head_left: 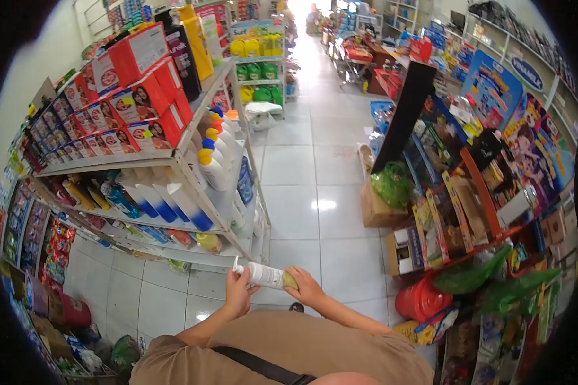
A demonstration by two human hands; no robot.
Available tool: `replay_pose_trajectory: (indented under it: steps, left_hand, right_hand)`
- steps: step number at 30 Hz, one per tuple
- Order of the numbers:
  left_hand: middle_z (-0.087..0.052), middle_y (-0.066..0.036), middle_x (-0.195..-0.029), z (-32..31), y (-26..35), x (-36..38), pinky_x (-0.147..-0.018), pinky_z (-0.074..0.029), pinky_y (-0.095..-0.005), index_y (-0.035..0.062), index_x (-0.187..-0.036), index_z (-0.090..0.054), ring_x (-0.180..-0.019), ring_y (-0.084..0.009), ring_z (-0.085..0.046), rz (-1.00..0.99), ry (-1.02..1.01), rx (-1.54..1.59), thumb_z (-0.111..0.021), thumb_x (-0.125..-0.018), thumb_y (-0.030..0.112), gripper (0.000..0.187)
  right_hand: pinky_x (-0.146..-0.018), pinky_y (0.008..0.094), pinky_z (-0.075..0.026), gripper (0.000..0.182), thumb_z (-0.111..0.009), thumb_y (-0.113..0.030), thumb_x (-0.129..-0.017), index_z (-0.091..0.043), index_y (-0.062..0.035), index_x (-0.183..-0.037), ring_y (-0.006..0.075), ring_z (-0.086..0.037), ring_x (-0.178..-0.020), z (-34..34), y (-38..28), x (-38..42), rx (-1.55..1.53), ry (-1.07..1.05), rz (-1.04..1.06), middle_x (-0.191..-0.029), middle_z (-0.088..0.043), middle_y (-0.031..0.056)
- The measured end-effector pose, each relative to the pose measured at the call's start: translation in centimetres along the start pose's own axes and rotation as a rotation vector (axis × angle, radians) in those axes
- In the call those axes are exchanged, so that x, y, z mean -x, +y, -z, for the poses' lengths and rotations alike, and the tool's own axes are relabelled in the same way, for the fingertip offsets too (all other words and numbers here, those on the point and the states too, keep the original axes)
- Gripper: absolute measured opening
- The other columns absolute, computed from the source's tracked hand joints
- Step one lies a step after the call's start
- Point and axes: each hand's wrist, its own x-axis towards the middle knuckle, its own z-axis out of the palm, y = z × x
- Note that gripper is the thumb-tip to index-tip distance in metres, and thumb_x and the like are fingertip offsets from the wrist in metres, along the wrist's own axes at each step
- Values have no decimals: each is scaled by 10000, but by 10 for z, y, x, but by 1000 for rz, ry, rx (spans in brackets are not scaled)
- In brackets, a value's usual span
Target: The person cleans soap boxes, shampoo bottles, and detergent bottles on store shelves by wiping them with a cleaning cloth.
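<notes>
While held sideways, bottle (265, 276) (both hands).

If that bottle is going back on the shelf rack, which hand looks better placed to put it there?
Probably the left hand. It grips the white bottle at its capped end, on the side nearest the shelf rack. The right hand holds the far end, toward the open aisle.

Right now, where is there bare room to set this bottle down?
The tiled aisle floor lies bare between the shelf rack and the cardboard box. The rack's tiers are packed; the right-side toy display is crowded. Both hands grip the bottle.
</notes>
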Motion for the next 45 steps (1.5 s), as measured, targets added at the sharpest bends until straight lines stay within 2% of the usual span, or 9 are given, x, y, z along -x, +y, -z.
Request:
replay_pose_trajectory:
  steps: [4, 7, 13, 18, 22, 25, 31, 40, 45]
  left_hand:
    - [-494, -59, -1100, 15, 9, 6, -758, -496, -395, 110, -1123, -400, -992, -207, -528, -200, -39, -73, -534, -873, 161, 288]
    - [-494, -63, -1107, 20, 22, 13, -822, -474, -345, 85, -1107, -452, -1002, -198, -517, -433, -199, -183, -597, -811, 77, 329]
    - [-562, -114, -1014, 1, 70, 42, -751, -459, -357, 71, -1046, -545, -921, -277, -552, -989, -146, -1015, -680, -718, 156, 365]
    - [-589, -148, -960, 10, 85, 48, -726, -434, -404, 69, -1022, -575, -870, -324, -547, -892, -138, -1110, -644, -737, 258, 349]
    - [-580, -133, -1012, 59, 50, 38, -690, -463, -348, 57, -1083, -519, -854, -264, -577, -638, -55, -1119, -603, -787, 216, 347]
    - [-556, -92, -1049, 81, 24, 52, -663, -477, -293, 66, -1126, -462, -869, -191, -574, -179, 87, -207, -564, -835, 202, 338]
    - [-527, -57, -949, 136, 0, 76, -600, -490, -263, 40, -1081, -429, -788, -128, -541, -561, 268, 130, -506, -879, 145, 241]
    - [-571, -70, -881, 207, 39, 215, -620, -492, -262, 25, -936, -512, -821, -123, -550, -685, 386, -278, -595, -834, 200, 219]
    - [-549, -79, -1025, 225, 30, 263, -727, -484, -293, 54, -1064, -446, -876, -127, -531, -489, 271, 87, -540, -867, 164, 244]
  right_hand:
    - [-903, 367, -406, 381, -428, -273, -927, -389, -69, -1247, 243, -487, -1055, -45, 16, -13, -1089, 204, -711, -1143, -500, 139]
    - [-884, 353, -417, 314, -369, -280, -952, -432, -71, -1178, 206, -498, -1011, -65, 15, -29, -1651, 205, -764, -1085, -519, 123]
    - [-779, 345, -454, 293, -445, -266, -922, -468, -27, -1091, 210, -556, -859, -61, -1, -47, -1263, -15, -759, -993, -568, 92]
    - [-770, 367, -433, 329, -488, -247, -878, -480, -31, -1126, 245, -562, -866, -45, -45, -40, -477, -203, -439, -1015, -571, 154]
    - [-860, 361, -406, 376, -437, -273, -896, -447, -54, -1202, 309, -541, -1001, -36, -96, -55, -679, -207, -349, -1079, -554, 180]
    - [-938, 357, -364, 429, -448, -266, -880, -407, -55, -1251, 344, -459, -1131, -36, -124, -70, -817, -184, 135, -1201, -484, 199]
    - [-1006, 401, -295, 654, -642, -302, -758, -377, -3, -1276, 396, -329, -1229, -64, -187, -66, 143, -361, 811, -1326, -344, 241]
    - [-965, 388, -355, 925, -791, -310, -626, -268, -9, -1328, 376, -407, -1179, -135, -240, -13, -396, -511, 302, -1295, -381, 241]
    - [-937, 338, -380, 838, -786, -185, -623, -301, -33, -1290, 238, -476, -1111, -170, -254, 34, -969, -594, 109, -1192, -479, 134]
